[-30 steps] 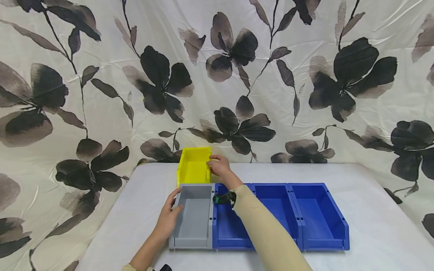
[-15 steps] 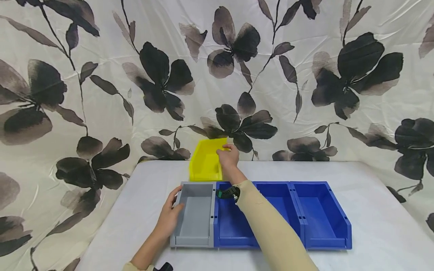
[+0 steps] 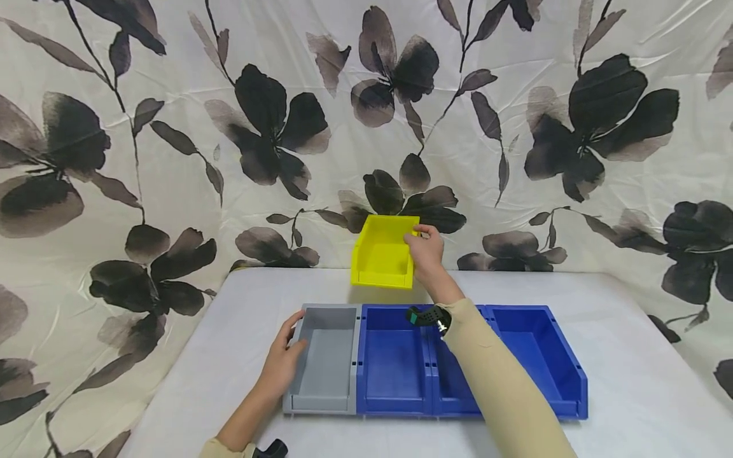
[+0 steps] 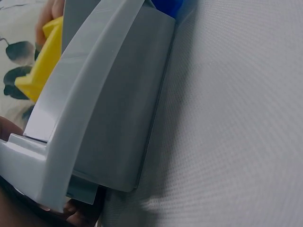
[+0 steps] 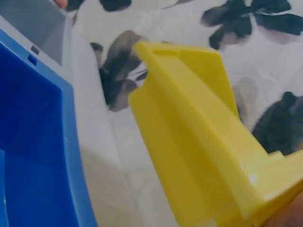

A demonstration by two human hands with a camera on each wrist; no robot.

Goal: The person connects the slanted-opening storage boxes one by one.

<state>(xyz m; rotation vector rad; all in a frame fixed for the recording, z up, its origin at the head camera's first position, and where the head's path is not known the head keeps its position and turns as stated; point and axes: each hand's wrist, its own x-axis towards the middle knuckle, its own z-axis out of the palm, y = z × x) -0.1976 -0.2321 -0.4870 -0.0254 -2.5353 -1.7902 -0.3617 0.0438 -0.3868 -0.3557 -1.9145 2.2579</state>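
A yellow storage bin [image 3: 385, 249] is held up behind the row of bins, its inside facing me. My right hand [image 3: 428, 254] grips its right side wall, thumb inside the rim. The yellow bin [image 5: 182, 125] appears tilted in the right wrist view, where most of that hand is hidden. At the row's left end stands a grey storage bin [image 3: 325, 359]. My left hand [image 3: 280, 361] holds its left wall, thumb over the rim and fingers outside. From the left wrist, the grey bin [image 4: 125, 101] shows its side close against the white cloth.
Three blue storage bins [image 3: 395, 362] line up side by side to the right of the grey one. They stand on a table with a white cloth [image 3: 635, 369]. A curtain with dark flowers [image 3: 481, 38] hangs behind the table's far edge.
My right hand has carried the yellow bin rightward and higher, from behind the grey bin to behind the first blue one. The left hand stays on the grey bin.
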